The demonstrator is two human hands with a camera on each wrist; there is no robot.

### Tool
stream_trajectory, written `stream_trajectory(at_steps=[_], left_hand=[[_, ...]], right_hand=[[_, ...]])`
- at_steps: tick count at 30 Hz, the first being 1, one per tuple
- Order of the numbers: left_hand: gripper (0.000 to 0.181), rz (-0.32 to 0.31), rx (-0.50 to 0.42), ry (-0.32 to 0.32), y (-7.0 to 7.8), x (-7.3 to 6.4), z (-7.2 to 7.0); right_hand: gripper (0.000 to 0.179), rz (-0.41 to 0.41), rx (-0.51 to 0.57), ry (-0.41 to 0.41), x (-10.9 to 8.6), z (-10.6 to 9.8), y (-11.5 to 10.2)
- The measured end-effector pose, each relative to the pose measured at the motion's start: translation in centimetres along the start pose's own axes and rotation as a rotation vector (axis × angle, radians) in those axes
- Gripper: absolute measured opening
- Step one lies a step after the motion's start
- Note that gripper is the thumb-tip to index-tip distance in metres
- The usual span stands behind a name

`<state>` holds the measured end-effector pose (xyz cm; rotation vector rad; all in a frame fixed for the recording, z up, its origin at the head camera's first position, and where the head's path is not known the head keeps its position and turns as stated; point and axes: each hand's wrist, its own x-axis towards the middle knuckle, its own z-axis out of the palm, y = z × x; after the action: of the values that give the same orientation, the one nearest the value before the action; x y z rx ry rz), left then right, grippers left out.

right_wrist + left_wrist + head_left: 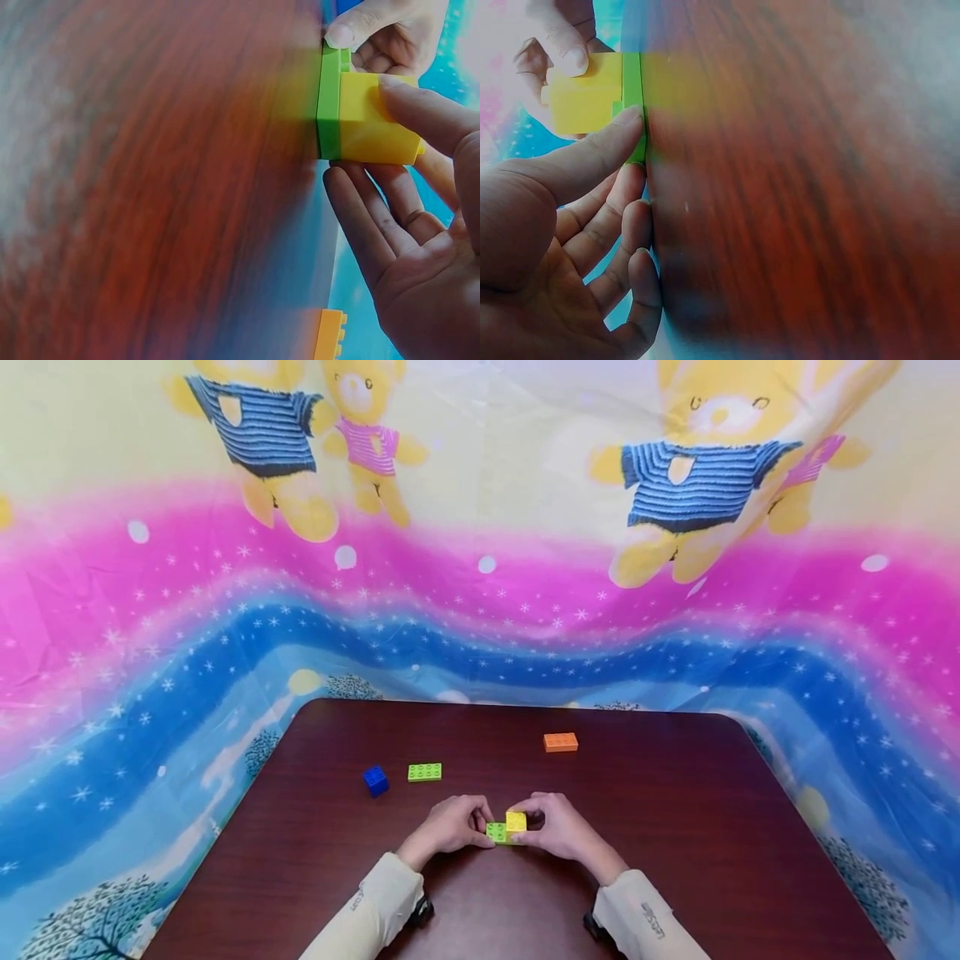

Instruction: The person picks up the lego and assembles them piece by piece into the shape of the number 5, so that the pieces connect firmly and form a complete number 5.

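Note:
A flat light-green building plate [496,832] lies on the table in front of the person, with a yellow building block [516,821] sitting on its right half. My left hand [453,823] pinches the plate's left end between thumb and fingers. The right hand [558,828] grips the yellow block, thumb on its near side and fingers behind. In the right wrist view the block's [379,118] base meets the top of the green plate [328,105]. Bare studs show on the plate's left half in the head view.
On the brown table [675,827], a blue block [376,781] and a second light-green plate [425,772] lie to the back left. An orange brick [560,742] lies farther back on the right. A patterned cloth [480,610] hangs behind the table's far edge.

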<state>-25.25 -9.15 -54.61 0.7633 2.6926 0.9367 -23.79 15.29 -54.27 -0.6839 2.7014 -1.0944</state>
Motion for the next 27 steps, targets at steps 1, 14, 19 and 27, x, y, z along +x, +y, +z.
stream_trajectory(at_steps=[1, 14, 19, 27], left_hand=[[0.027, -0.004, 0.000, -0.001, 0.00, -0.02, 0.05], [0.027, -0.005, 0.014, 0.005, 0.09, 0.12, 0.03], [0.027, 0.001, 0.015, 0.007, -0.02, 0.21, 0.02], [0.027, 0.014, 0.018, 0.006, -0.07, 0.17, 0.11]], right_hand=[[0.037, -0.001, 0.004, 0.000, -0.05, 0.01, -0.04], [0.039, -0.024, 0.036, 0.013, -0.29, 0.10, 0.10], [0.039, -0.033, 0.027, 0.014, -0.28, 0.15, 0.08], [0.046, -0.041, 0.067, -0.045, -0.28, -0.63, 0.01]])
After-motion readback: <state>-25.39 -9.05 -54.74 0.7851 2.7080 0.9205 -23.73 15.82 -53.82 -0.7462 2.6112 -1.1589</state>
